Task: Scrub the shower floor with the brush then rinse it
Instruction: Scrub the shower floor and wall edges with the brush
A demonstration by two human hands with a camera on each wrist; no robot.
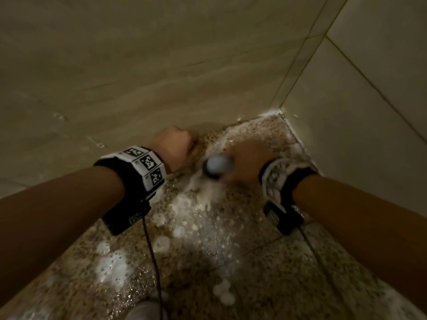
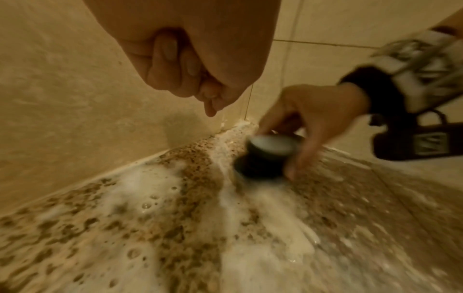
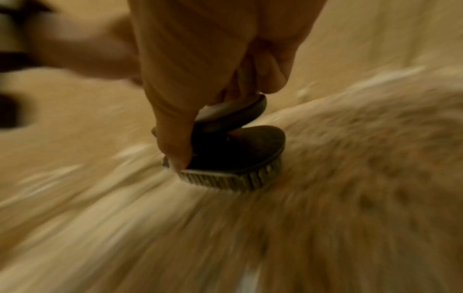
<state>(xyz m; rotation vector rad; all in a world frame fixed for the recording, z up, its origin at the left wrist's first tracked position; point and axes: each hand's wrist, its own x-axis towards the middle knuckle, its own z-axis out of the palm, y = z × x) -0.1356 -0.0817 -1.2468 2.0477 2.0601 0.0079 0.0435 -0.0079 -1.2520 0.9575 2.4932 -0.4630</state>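
Note:
My right hand (image 1: 245, 162) grips a round dark scrub brush (image 1: 217, 166) by its knob, bristles down on the speckled shower floor (image 1: 231, 239) near the corner. The left wrist view shows the brush (image 2: 263, 158) with its pale top and my right hand (image 2: 313, 123) curled round it. In the right wrist view, the brush (image 3: 233, 150) is blurred, its pale bristles pressed into the wet floor. My left hand (image 1: 178, 146) hovers just left of the brush as an empty fist; the left hand (image 2: 190, 65) shows curled fingers holding nothing.
White foam (image 1: 113, 264) lies in patches across the wet floor, foam (image 2: 155, 198) thick along the wall base. Beige tiled walls (image 1: 138, 65) meet at a corner (image 1: 280, 109) just beyond the brush. A pale shoe tip (image 1: 143, 310) shows at the bottom edge.

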